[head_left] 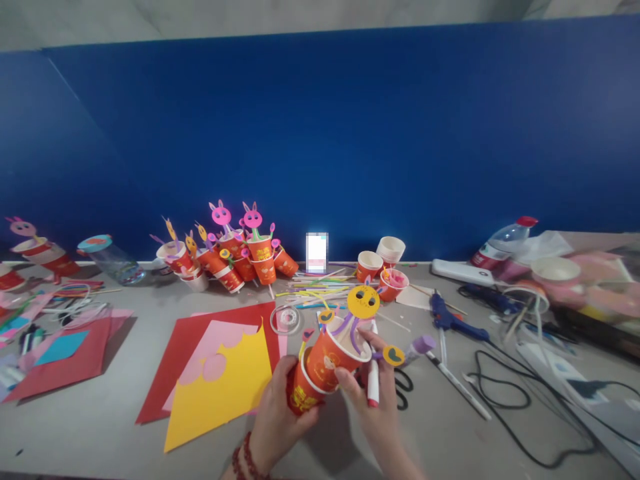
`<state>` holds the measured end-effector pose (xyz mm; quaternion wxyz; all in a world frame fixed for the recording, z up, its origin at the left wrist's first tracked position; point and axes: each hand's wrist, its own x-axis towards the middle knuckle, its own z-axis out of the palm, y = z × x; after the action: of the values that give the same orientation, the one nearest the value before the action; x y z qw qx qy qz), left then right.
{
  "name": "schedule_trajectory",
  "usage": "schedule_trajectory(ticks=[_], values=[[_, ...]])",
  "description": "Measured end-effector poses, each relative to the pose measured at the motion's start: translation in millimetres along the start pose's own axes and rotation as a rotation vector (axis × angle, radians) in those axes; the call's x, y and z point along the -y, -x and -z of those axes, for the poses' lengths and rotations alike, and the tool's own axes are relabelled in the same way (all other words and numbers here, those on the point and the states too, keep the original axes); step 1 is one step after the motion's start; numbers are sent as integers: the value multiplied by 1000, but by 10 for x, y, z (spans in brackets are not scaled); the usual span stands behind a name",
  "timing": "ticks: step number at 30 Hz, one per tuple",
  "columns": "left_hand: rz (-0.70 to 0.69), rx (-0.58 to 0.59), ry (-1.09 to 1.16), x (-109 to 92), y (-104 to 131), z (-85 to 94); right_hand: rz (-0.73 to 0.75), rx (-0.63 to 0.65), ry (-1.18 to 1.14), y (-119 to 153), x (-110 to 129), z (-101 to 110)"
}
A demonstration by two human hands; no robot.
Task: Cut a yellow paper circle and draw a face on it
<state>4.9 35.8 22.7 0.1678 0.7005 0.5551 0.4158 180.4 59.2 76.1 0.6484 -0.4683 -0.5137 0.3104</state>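
Observation:
My left hand [277, 410] is wrapped round a red paper cup [300, 388] with yellow lettering. A second red paper cup [325, 363] sits tilted partly inside it. My right hand [375, 407] grips this upper cup, its thumb near the rim. From the upper cup rises a yellow rabbit face [364, 303] on purple stems. Small yellow discs with green hearts stick out at its sides, one of them a yellow disc [393, 355] by my right fingers. A white marker [373, 383] with a red cap shows between my right thumb and fingers; whether it is held I cannot tell.
Coloured paper sheets [225, 393] lie at the left. Behind stand several decorated rabbit cups [261, 250], with loose pipe cleaners [315, 290] and plain cups [369, 265] nearby. A blue glue gun [457, 323], its black cable and a bottle [505, 243] occupy the right.

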Motion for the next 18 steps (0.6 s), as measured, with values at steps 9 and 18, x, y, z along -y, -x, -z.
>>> schedule_trajectory(ticks=[9,18], values=[[45,-24,29,1,-23,-29,21,96,2,-14,77,1],[69,-93,100,18,-7,-76,30,109,16,-1,119,4]])
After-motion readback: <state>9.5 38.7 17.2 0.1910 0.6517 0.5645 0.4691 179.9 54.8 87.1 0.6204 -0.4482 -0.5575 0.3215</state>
